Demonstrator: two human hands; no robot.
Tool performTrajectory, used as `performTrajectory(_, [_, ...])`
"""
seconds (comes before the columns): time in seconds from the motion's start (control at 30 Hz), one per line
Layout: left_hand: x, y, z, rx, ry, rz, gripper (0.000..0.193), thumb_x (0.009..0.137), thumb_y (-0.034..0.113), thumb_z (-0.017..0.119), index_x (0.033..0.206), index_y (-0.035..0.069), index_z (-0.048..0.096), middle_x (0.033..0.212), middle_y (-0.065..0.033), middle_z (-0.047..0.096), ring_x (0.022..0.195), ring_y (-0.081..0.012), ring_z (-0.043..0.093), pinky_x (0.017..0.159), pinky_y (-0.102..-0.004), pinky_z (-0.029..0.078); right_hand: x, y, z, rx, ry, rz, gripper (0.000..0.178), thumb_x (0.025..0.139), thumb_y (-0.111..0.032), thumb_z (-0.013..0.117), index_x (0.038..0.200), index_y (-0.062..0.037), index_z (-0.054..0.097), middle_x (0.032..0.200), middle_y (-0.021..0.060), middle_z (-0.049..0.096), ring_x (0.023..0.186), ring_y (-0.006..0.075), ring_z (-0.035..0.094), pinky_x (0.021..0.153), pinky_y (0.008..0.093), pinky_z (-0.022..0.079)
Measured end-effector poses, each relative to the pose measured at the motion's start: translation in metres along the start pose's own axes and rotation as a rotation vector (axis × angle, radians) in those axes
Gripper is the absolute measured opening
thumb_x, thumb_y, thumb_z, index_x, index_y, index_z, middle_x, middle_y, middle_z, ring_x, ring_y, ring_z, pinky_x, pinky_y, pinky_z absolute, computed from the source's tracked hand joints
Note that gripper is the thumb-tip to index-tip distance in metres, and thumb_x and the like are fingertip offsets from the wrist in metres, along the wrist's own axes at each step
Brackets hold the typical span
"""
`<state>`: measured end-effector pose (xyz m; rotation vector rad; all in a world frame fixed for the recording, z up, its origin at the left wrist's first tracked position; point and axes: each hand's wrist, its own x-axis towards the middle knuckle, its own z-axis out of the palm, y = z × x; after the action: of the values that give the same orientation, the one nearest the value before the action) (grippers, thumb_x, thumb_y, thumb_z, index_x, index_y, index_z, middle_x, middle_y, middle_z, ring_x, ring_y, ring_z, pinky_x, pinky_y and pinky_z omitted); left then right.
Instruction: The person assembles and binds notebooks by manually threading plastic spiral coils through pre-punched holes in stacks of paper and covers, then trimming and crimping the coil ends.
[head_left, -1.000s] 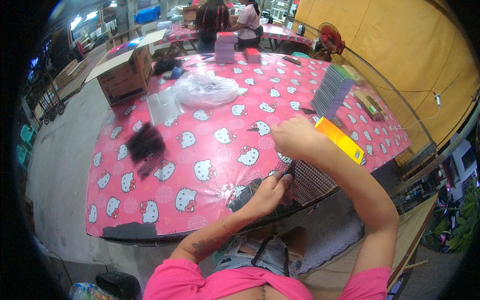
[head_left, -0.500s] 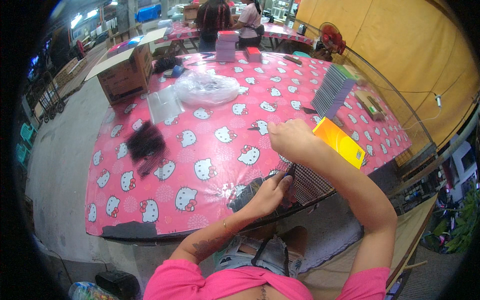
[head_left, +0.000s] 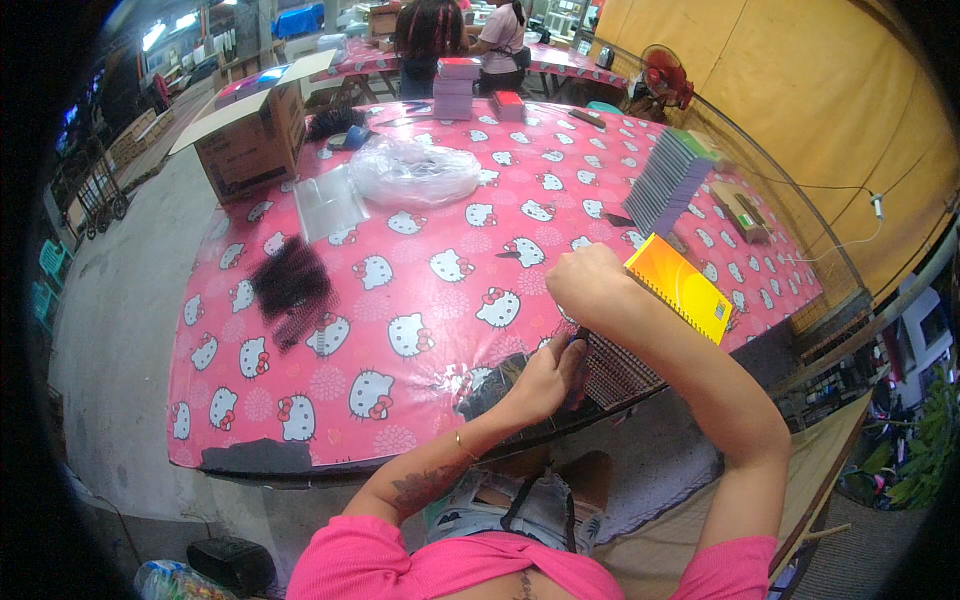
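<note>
My left hand (head_left: 548,380) is closed near the table's front edge, its thumb and fingers around a small dark item too hidden to name. Just above it, my right hand (head_left: 592,284) is bent into a fist; what it holds, if anything, is out of sight. Beneath my right forearm lies a dark ridged rack (head_left: 622,376) with rows of fine grooves. A yellow-orange notebook (head_left: 688,284) with a black spiral binding along its edge shows just beyond that forearm, partly covered by it. A heap of black binding coils (head_left: 290,285) lies to the left.
A tall stack of spiral notebooks (head_left: 668,182) stands at the right. Farther back are a clear plastic bag (head_left: 415,172), an open cardboard box (head_left: 250,150) and notebook piles (head_left: 456,92). Two people (head_left: 430,40) stand beyond the pink patterned table (head_left: 440,310); a red fan (head_left: 666,78) is behind right.
My right fist has shifted slightly to the right and down. My left hand has edged up and right. More of the notebook's black coil shows along its lower edge.
</note>
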<state>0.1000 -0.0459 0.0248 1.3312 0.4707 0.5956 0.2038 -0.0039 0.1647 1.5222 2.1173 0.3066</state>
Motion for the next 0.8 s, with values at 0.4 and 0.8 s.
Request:
performTrajectory(0.4, [-0.004, -0.004, 0.006, -0.1, 0.092, -0.019, 0.038, 0.106, 0.032, 0.04, 0.106, -0.004, 0.051, 0.081, -0.0122, 0.064, 0.069, -0.0199, 0.067, 0.057, -0.0325, 0.053, 0.004, -0.004, 0.006, 0.003, -0.038, -0.011, 0.014, 0.082, -0.014, 0.063, 0.086, -0.0078, 0.075, 0.089, 0.0134, 0.074, 0.084, 0.0277, 0.073, 0.069, 0.0413, 0.057])
performTrajectory(0.8, [-0.012, -0.006, 0.0, 0.062, 0.003, -0.07, 0.039, 0.106, 0.036, 0.039, 0.112, 0.0, 0.052, 0.086, -0.0087, 0.065, 0.074, -0.0182, 0.066, 0.06, -0.0297, 0.051, 0.005, -0.005, 0.007, -0.009, -0.079, -0.038, 0.016, 0.083, -0.015, 0.063, 0.091, -0.0082, 0.075, 0.092, 0.0121, 0.074, 0.088, 0.0268, 0.073, 0.072, 0.0401, 0.057])
